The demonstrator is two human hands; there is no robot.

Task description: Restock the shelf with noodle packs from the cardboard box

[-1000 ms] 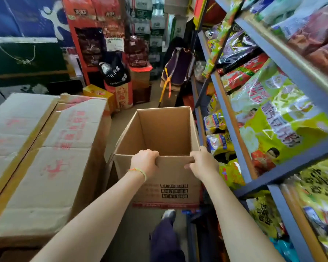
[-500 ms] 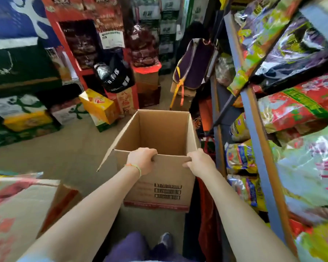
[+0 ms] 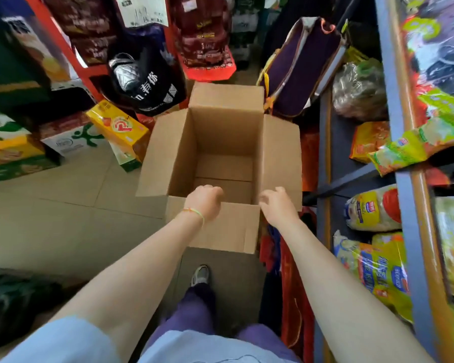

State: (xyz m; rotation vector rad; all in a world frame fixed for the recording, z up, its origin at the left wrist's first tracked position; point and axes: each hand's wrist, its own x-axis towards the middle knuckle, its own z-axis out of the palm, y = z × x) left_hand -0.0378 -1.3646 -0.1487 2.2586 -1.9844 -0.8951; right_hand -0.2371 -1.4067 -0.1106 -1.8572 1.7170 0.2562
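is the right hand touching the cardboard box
Apart. In the head view the right hand hovers with loosely spread fingers just above the cardboard box near flap, brown cardboard showing between fingertips and rim.

tiled floor (image 3: pixel 63 205): cardboard box (image 3: pixel 220 142), yellow carton (image 3: pixel 118 129).

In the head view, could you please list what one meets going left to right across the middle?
Yellow carton → cardboard box → shelf upright → orange pack → green pack.
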